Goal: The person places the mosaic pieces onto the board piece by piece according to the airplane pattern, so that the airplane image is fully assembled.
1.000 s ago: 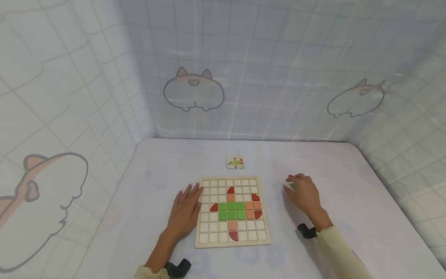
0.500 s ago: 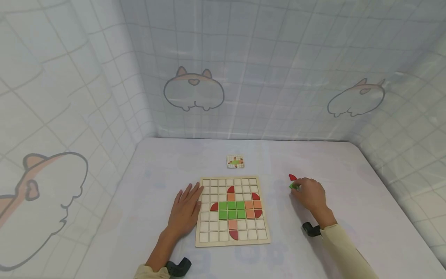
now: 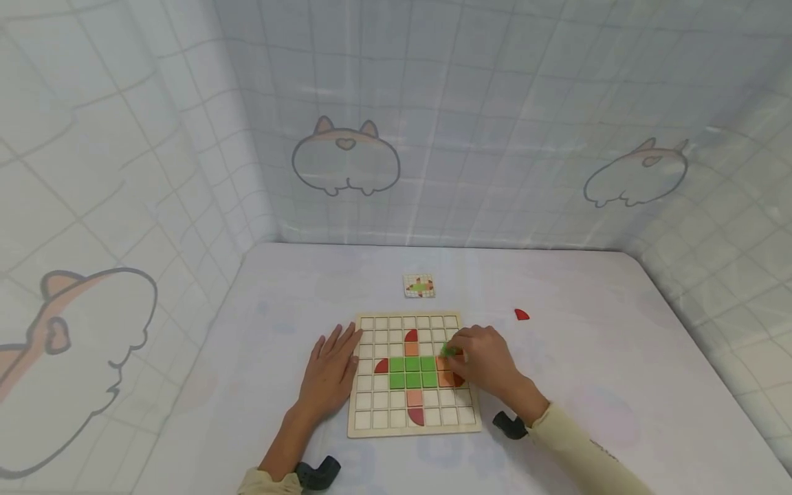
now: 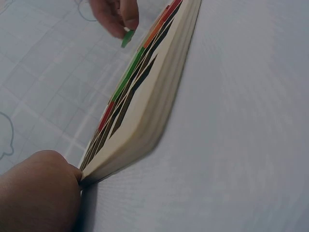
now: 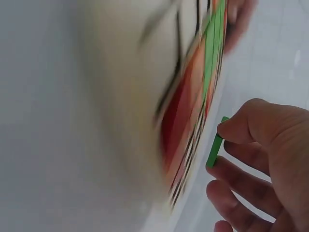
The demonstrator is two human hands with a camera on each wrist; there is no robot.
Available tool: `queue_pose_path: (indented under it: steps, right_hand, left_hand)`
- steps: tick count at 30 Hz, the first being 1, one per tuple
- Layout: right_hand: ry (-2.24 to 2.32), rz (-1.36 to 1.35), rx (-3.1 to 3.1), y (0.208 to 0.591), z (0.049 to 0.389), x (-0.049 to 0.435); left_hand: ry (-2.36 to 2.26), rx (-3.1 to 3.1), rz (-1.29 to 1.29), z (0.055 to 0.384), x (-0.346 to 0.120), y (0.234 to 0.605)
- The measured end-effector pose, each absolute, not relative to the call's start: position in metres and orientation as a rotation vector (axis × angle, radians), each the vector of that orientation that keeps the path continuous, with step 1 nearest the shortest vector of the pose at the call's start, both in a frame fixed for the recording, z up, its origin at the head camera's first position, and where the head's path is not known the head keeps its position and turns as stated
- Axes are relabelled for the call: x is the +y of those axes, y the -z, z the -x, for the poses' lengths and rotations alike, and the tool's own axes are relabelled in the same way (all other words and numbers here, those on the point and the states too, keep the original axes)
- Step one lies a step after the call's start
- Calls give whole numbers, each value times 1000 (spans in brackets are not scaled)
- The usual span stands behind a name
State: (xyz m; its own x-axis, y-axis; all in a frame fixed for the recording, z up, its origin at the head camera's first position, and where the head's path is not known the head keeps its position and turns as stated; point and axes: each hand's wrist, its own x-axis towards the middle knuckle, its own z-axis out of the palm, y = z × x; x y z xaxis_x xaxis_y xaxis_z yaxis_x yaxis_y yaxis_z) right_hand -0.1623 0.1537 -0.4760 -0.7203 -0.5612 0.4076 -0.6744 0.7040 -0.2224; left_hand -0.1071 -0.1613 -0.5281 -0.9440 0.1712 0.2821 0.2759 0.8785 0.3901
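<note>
A wooden grid board [image 3: 371,401] lies on the table with green squares [image 3: 412,372], orange squares [image 3: 414,398] and red quarter-circle pieces [image 3: 381,366] in its cells. My left hand [image 3: 331,375] lies flat with spread fingers, its fingertips at the board's left edge. Above the right part of the board, my right hand [image 3: 485,357] pinches a thin green tile [image 5: 216,151] between thumb and fingers. That tile is seen edge-on in the right wrist view, so its outline cannot be told. The right hand covers some of the orange and red pieces.
One loose red quarter-circle tile [image 3: 522,314] lies on the table right of the board. Behind the board is a small pattern card [image 3: 419,286]. Fabric-like walls with a grid print [image 3: 495,137] enclose the table at the back and sides.
My right hand has picked up the green tile beside the loose red one and carried it left, over the board. My left hand has stayed in place.
</note>
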Motion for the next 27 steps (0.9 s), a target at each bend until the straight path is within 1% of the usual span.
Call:
queue_pose_path:
  steps: [6, 12, 20, 27]
  right_hand:
    - [-523, -1265, -2441, 476, 144, 108]
    - [-413, -1436, -2447, 473, 131, 70]
    - [-161, -1480, -2449, 478, 126, 49]
    - [-136, -1428, -2504, 479, 129, 47]
  left_hand:
    - [616, -2817, 338, 108, -162, 529]
    - [632, -2808, 340, 107, -163, 526]
    - [650, -2798, 365, 107, -161, 524]
    - [634, -2791, 362, 107, -162, 527]
